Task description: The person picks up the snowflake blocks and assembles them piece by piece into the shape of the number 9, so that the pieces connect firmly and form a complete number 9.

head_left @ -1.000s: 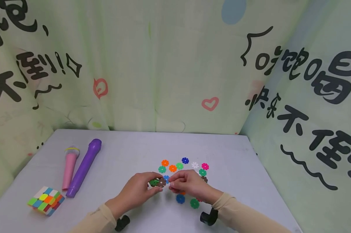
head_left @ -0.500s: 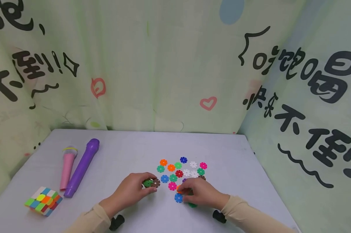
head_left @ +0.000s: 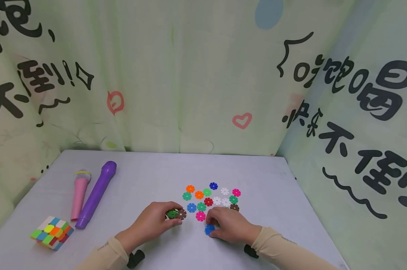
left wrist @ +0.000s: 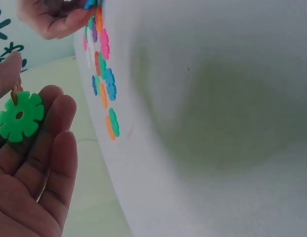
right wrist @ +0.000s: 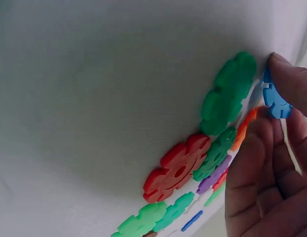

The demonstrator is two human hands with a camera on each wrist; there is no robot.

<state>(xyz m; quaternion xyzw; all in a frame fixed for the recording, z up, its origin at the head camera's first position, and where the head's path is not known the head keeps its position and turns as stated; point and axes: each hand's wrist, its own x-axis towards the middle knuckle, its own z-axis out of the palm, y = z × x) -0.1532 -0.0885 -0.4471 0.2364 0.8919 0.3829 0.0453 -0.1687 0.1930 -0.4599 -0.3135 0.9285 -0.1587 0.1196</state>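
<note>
My left hand (head_left: 151,222) holds a green notched plastic disc (left wrist: 15,129) joined to a brown notched disc (head_left: 181,214), raised left of the scattered discs. In the left wrist view the thumb presses at the brown disc's edge, and the green one faces out over the fingers. My right hand (head_left: 235,225) pinches a blue notched disc (right wrist: 276,102) between thumb and fingers, low at the near side of the loose discs. Beside it in the right wrist view lie a large green disc (right wrist: 227,96) and a red disc (right wrist: 178,170).
Several loose discs, among them a pink disc (head_left: 200,216), an orange disc (head_left: 190,188) and a white disc (head_left: 225,191), lie flat on the white table (head_left: 149,176). At the left are a pink microphone (head_left: 79,197), a purple microphone (head_left: 97,195) and a puzzle cube (head_left: 51,233).
My right hand has moved away from the left hand, down to the near discs, and now pinches the blue one. The left hand has shifted slightly left, keeping the joined discs.
</note>
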